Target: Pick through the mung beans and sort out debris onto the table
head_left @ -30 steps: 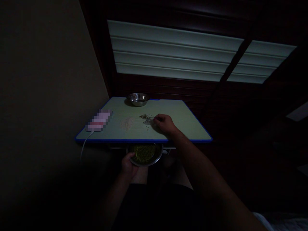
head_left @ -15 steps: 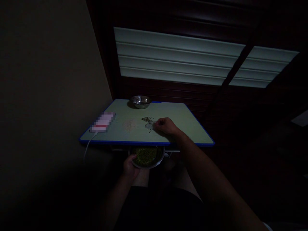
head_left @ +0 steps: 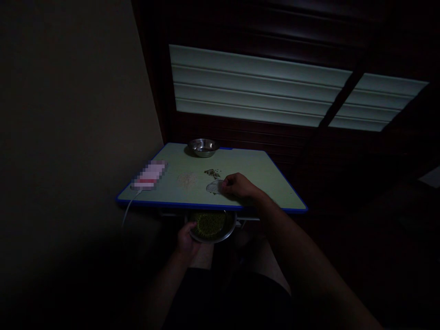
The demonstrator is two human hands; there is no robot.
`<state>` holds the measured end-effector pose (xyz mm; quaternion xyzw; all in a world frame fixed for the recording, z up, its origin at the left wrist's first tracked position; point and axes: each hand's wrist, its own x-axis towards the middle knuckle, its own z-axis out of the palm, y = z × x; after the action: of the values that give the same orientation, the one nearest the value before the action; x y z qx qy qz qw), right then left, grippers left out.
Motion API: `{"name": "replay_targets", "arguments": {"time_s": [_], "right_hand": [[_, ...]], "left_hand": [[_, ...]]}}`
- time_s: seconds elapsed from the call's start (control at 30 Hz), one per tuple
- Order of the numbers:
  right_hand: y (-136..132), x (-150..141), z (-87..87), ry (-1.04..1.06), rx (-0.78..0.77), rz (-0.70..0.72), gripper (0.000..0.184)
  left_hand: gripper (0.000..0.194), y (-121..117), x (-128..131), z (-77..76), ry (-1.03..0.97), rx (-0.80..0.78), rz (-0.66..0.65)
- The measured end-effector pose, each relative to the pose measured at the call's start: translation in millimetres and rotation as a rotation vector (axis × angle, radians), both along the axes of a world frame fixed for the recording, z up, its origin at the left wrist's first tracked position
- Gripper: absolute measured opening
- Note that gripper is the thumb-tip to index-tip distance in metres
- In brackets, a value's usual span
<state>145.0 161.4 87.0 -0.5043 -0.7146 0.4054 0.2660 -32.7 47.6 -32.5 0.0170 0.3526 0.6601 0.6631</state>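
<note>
My left hand [head_left: 187,237] grips the rim of a steel bowl [head_left: 229,228] full of small green beans, held just below the near edge of a pale green table with a blue border [head_left: 268,174]. My right hand [head_left: 238,185] rests on the table with its fingers curled, pressing a small pale card-like piece [head_left: 213,186] against the tabletop. A little heap of dark beans [head_left: 212,173] lies just beyond that piece. A patch of pale grains [head_left: 187,179] lies to the left of it.
An empty steel bowl [head_left: 203,147] stands at the table's far edge. A phone-like device [head_left: 149,175] with a white cable [head_left: 126,211] lies at the left. A wall is on the left, dark wood and slatted panels behind. The room is very dim.
My right hand has dragged the pale piece towards the near edge of the table, away from the dark heap. The left hand keeps hold of the bowl. The view has shifted slightly.
</note>
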Motion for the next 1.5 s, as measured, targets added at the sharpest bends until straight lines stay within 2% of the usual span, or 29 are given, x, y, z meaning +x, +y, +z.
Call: {"name": "replay_targets", "arguments": {"time_s": [0.27, 0.5, 0.67, 0.97, 1.17, 1.4, 1.5], "right_hand": [[-8.9, -1.9, 3.8, 0.01, -0.047, 0.047, 0.01], [-15.0, -5.8, 11.1, -0.098, 0.007, 0.137, 0.009], [-22.0, -7.1, 12.3, -0.107, 0.025, 0.21, 0.013], [-25.1, -5.6, 9.0, -0.076, 0.048, 0.19, 0.016], [-25.6, -4.8, 8.0, -0.031, 0.023, 0.211, 0.016], [-24.2, -6.5, 6.3, -0.041, 0.018, 0.162, 0.016], [-23.6, -7.2, 5.9, -0.065, 0.042, 0.194, 0.016]], "left_hand": [[0.028, 1.9, -0.5, -3.0, 0.001, -0.01, -0.001], [0.02, 2.4, 0.6, -2.1, 0.019, -0.016, 0.005], [0.024, 0.5, 0.5, 1.4, 0.014, -0.005, -0.014], [0.028, 1.4, 0.1, -0.6, 0.03, -0.013, -0.016], [0.04, 1.7, -0.6, -2.3, -0.004, -0.005, -0.009], [0.032, 1.7, -0.9, -3.3, 0.002, -0.015, -0.012], [0.028, 1.6, -0.7, -2.6, 0.003, -0.019, -0.006]]}}
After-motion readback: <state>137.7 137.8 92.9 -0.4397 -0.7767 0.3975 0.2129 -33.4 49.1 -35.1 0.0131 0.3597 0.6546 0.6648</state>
